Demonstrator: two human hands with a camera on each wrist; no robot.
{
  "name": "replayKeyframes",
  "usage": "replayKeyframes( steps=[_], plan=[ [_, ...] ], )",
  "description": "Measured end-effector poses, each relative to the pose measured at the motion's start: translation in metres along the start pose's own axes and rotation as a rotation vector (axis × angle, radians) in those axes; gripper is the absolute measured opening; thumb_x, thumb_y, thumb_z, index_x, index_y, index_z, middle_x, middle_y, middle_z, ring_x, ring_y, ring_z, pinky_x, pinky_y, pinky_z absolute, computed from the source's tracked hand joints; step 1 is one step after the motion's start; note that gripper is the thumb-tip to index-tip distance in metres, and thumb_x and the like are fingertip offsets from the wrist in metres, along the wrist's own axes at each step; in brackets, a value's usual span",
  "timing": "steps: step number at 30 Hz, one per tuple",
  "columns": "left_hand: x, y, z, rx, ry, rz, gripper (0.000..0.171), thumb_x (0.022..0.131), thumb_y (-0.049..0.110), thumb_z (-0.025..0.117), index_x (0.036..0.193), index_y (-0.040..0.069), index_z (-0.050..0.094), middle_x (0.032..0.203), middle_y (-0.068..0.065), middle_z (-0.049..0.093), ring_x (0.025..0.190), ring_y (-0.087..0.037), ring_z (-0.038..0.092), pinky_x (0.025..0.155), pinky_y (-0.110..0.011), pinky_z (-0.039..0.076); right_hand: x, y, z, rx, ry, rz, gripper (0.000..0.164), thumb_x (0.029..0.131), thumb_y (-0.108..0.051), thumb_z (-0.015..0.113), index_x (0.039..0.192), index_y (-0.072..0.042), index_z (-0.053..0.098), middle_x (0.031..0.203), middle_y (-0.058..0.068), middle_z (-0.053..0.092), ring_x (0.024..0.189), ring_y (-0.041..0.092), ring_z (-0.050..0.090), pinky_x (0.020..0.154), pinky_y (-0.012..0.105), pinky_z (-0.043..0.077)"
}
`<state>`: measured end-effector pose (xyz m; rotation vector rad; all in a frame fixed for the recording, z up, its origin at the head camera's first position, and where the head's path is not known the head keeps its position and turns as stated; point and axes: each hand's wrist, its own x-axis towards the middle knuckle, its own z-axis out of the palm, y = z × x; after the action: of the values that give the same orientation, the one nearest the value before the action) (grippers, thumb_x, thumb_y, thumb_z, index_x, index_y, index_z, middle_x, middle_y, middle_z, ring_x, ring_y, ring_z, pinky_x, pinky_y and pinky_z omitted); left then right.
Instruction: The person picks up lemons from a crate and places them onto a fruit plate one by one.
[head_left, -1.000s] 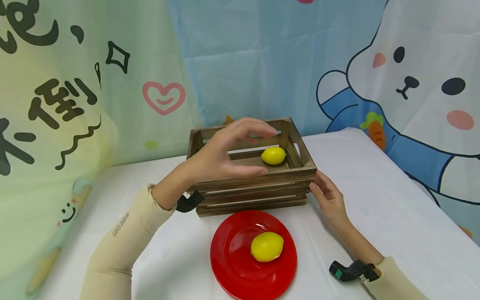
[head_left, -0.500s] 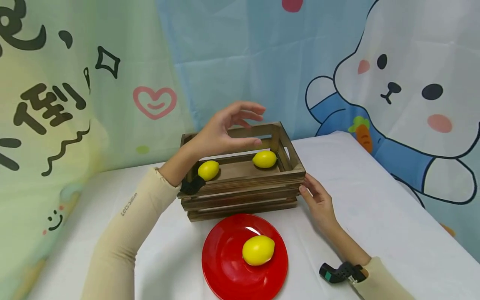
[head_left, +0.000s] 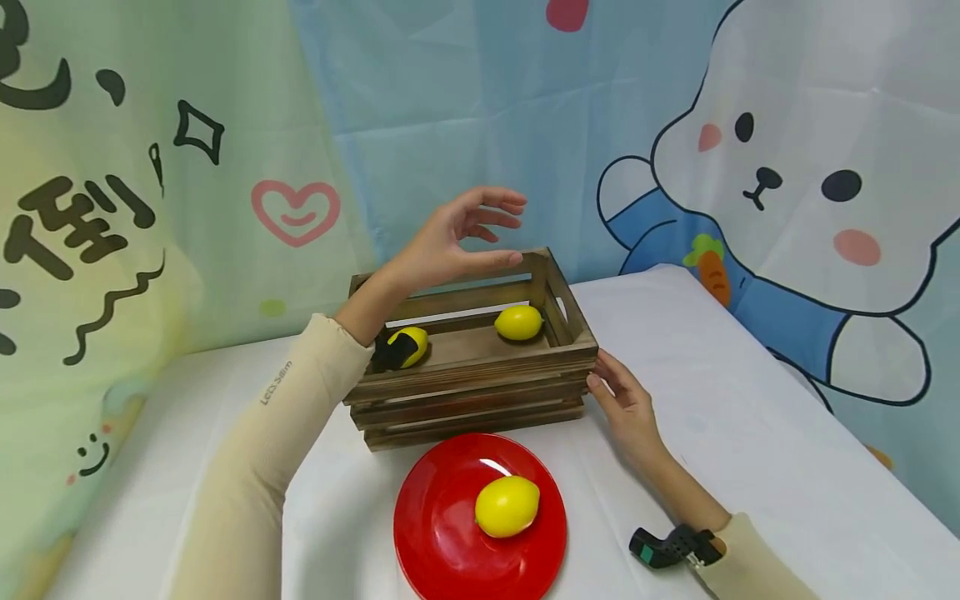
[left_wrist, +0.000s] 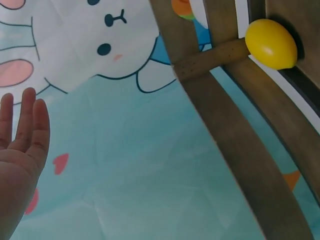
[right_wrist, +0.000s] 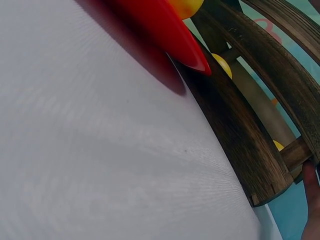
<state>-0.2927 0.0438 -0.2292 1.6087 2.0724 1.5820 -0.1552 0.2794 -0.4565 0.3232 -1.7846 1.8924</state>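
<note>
My left hand hovers over the wooden crate, fingers loosely spread and nothing held. In the left wrist view that hand is at the left edge, apart from the crate. My right hand holds the crate's near right corner, thumb toward the front and fingers on the side. Inside the crate, one lemon lies at the right end. Another lemon is at the left, partly hidden by the black wrist strap. A third lemon rests on a red plate in front.
A white cloth covers the table. Close behind the crate hangs a printed curtain with a cartoon bear. The plate stands close to the crate's front slats.
My left hand has lifted away from the crate, exposing the lemon at its left end. The head view has shifted a little to the right. My right hand stays at the corner.
</note>
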Motion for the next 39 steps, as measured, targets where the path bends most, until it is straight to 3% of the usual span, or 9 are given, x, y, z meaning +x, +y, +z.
replayKeyframes(
  steps=[13, 19, 24, 30, 39],
  plan=[
    [0.019, -0.031, 0.009, -0.028, 0.002, -0.09, 0.052, 0.087, 0.001, 0.07, 0.135, 0.002, 0.05, 0.137, -0.01, 0.053, 0.12, -0.023, 0.055, 0.098, -0.033, 0.047, -0.001, -0.001, -0.004, 0.023, -0.025, 0.004, 0.054, 0.094, 0.013, 0.05, 0.132, -0.025, 0.058, 0.124, -0.015, 0.058, 0.115, 0.001, 0.054, 0.091, 0.013, 0.046],
    [0.027, -0.053, 0.016, -0.013, -0.074, -0.129, 0.049, 0.088, 0.004, 0.07, 0.133, 0.002, 0.052, 0.132, -0.012, 0.056, 0.118, -0.027, 0.056, 0.096, -0.038, 0.048, -0.001, -0.001, -0.005, 0.019, -0.019, 0.013, 0.057, 0.093, 0.014, 0.051, 0.13, -0.028, 0.058, 0.121, -0.014, 0.06, 0.114, 0.002, 0.055, 0.09, 0.014, 0.047],
    [0.029, -0.074, 0.023, -0.059, -0.121, -0.158, 0.047, 0.087, 0.0, 0.069, 0.131, -0.002, 0.053, 0.131, -0.018, 0.056, 0.118, -0.035, 0.056, 0.097, -0.038, 0.049, -0.002, -0.001, -0.007, 0.007, -0.018, 0.026, 0.059, 0.093, 0.014, 0.051, 0.13, -0.03, 0.058, 0.12, -0.014, 0.06, 0.114, 0.002, 0.055, 0.09, 0.014, 0.047],
    [0.021, -0.095, 0.033, -0.14, -0.164, -0.269, 0.047, 0.087, 0.0, 0.069, 0.13, -0.006, 0.051, 0.134, -0.021, 0.052, 0.123, -0.037, 0.052, 0.105, -0.042, 0.043, -0.006, -0.002, -0.006, -0.009, -0.023, 0.048, 0.057, 0.093, 0.013, 0.051, 0.132, -0.029, 0.057, 0.123, -0.015, 0.058, 0.116, 0.001, 0.053, 0.092, 0.014, 0.047],
    [0.023, -0.115, 0.041, -0.022, -0.278, -0.315, 0.049, 0.086, 0.006, 0.072, 0.13, -0.003, 0.053, 0.131, -0.021, 0.054, 0.122, -0.033, 0.053, 0.104, -0.042, 0.044, -0.004, -0.005, -0.009, 0.006, -0.019, 0.032, 0.059, 0.093, 0.013, 0.051, 0.129, -0.034, 0.057, 0.124, -0.015, 0.058, 0.116, 0.003, 0.053, 0.091, 0.015, 0.047]
  ],
)
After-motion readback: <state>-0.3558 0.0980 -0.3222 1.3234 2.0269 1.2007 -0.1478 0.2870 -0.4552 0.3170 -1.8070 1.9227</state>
